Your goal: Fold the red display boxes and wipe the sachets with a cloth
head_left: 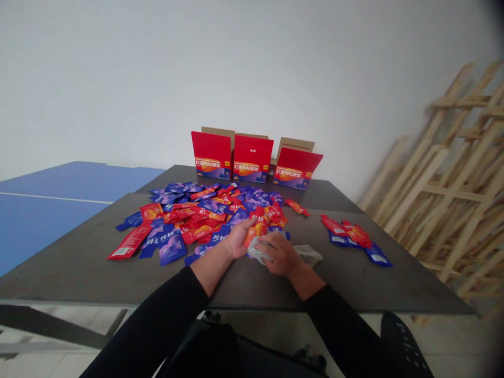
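My left hand (237, 240) is closed on a red and orange sachet (258, 223), its thumb along the near side. Pressed against the lower part of that sachet is a pale grey cloth (258, 252), gripped by my right hand (280, 254). One end of the cloth trails to the right on the table. Just beyond both hands spreads a loose heap of red and blue sachets (197, 218). My fingers and the cloth hide the sachet's lower end.
Three open red cartons (251, 157) stand at the back of the dark table (252, 291). A small group of red and blue sachets (354, 236) lies at the right. A blue table-tennis table (59, 210) is at the left. Wooden frames (444, 184) lean against the wall at the right.
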Motion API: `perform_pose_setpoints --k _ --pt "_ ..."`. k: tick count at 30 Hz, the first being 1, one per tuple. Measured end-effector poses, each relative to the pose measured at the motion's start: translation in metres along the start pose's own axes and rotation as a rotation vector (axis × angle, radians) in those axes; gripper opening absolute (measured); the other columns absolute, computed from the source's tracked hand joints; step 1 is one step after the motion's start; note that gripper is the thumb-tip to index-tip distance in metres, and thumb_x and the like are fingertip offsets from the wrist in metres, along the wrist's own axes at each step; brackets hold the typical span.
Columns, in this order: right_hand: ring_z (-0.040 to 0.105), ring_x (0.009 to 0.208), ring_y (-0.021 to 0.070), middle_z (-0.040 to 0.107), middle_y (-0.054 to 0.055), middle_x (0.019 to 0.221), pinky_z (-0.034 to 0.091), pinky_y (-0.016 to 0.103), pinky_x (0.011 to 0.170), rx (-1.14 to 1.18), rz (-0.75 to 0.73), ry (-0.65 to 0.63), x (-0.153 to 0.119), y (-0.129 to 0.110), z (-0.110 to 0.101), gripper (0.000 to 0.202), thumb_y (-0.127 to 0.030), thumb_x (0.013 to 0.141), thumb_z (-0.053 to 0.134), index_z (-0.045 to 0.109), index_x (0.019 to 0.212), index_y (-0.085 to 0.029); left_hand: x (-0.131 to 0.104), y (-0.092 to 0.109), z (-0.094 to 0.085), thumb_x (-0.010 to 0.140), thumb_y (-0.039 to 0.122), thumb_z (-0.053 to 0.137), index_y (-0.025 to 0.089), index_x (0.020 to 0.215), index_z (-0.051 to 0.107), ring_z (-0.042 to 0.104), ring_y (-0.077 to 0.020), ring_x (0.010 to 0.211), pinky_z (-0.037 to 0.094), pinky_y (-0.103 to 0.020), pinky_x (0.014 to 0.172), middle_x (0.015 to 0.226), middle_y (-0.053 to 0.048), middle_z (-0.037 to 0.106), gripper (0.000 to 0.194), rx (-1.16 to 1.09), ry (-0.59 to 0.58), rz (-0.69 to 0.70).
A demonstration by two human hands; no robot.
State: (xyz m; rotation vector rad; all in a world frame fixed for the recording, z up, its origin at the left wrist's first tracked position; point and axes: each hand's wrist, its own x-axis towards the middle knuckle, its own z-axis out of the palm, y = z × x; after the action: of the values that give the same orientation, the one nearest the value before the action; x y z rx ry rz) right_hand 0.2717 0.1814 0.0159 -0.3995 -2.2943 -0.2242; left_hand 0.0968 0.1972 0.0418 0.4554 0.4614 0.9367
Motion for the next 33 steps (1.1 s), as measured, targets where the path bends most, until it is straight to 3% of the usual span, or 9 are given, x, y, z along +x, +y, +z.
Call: perform_pose_setpoints --k 3,10,16,23,26,30,33 --pt "0.054 0.103 0.023 0.062 0.009 0.111 0.048 0.043 0.093 -0.024 0.073 0.021 -0.001 0.004 0.0 0.037 -0.014 0.079 0.054 0.063 0.115 -0.021 -0.004 -0.005 0.002 0.091 0.031 0.054 0.008 0.1 0.064 0.066 -0.0184 0.068 0.053 -0.03 0.069 0.08 -0.011 0.068 0.027 0.036 -0.063 -0.061" --pt "0.053 0.104 0.0237 0.059 0.01 0.111 0.048 0.045 0.092 -0.17 0.257 0.129 -0.007 0.016 -0.001 0.033 -0.014 0.083 0.05 0.063 0.113 -0.021 -0.008 -0.011 0.006 0.09 0.022 0.057 0.009 0.1 0.065 0.069 -0.0191 0.079 0.054 -0.03 0.079 0.088 -0.012 0.07 0.018 0.127 -0.095 -0.023" --pt "0.052 0.104 0.0243 0.056 0.01 0.112 0.047 0.044 0.092 -0.27 0.333 0.212 -0.009 0.023 0.0 0.029 -0.018 0.086 0.052 0.061 0.114 -0.02 -0.009 -0.008 -0.002 0.089 0.027 0.058 0.014 0.112 0.06 0.068 -0.0238 0.082 0.057 -0.045 0.073 0.097 -0.012 0.07 0.027 0.227 -0.1 -0.122" --pt "0.05 0.102 0.0248 0.056 0.012 0.107 0.047 0.045 0.09 -0.278 0.543 0.305 -0.017 0.042 -0.002 0.028 -0.02 0.088 0.049 0.059 0.114 -0.017 -0.009 -0.005 -0.001 0.089 0.037 0.055 0.014 0.122 0.056 0.067 -0.0316 0.099 0.055 -0.045 0.075 0.109 -0.016 0.068 0.041 0.178 -0.163 -0.25" --pt "0.05 0.102 0.0254 0.056 0.012 0.107 0.046 0.048 0.092 -0.265 0.577 0.32 -0.019 0.045 -0.003 0.029 -0.022 0.088 0.048 0.058 0.115 -0.017 -0.01 -0.001 0.001 0.09 0.045 0.05 0.012 0.122 0.056 0.068 -0.0297 0.093 0.054 -0.044 0.074 0.107 -0.017 0.068 0.046 0.098 -0.155 -0.225" --pt "0.052 0.102 0.0253 0.056 0.012 0.106 0.046 0.048 0.092 -0.24 0.551 0.329 -0.018 0.043 -0.001 0.031 -0.022 0.087 0.049 0.058 0.116 -0.018 -0.009 0.005 0.001 0.089 0.054 0.046 0.013 0.114 0.06 0.066 -0.0213 0.071 0.051 -0.032 0.058 0.101 -0.015 0.069 0.05 -0.001 -0.1 -0.113" --pt "0.052 0.102 0.0258 0.056 0.011 0.107 0.046 0.049 0.092 -0.235 0.548 0.328 -0.018 0.042 -0.001 0.031 -0.022 0.087 0.049 0.058 0.116 -0.019 -0.007 0.007 0.0 0.089 0.046 0.045 0.013 0.107 0.062 0.063 -0.0179 0.064 0.047 -0.027 0.052 0.095 -0.013 0.069 0.041 -0.032 -0.066 -0.045"
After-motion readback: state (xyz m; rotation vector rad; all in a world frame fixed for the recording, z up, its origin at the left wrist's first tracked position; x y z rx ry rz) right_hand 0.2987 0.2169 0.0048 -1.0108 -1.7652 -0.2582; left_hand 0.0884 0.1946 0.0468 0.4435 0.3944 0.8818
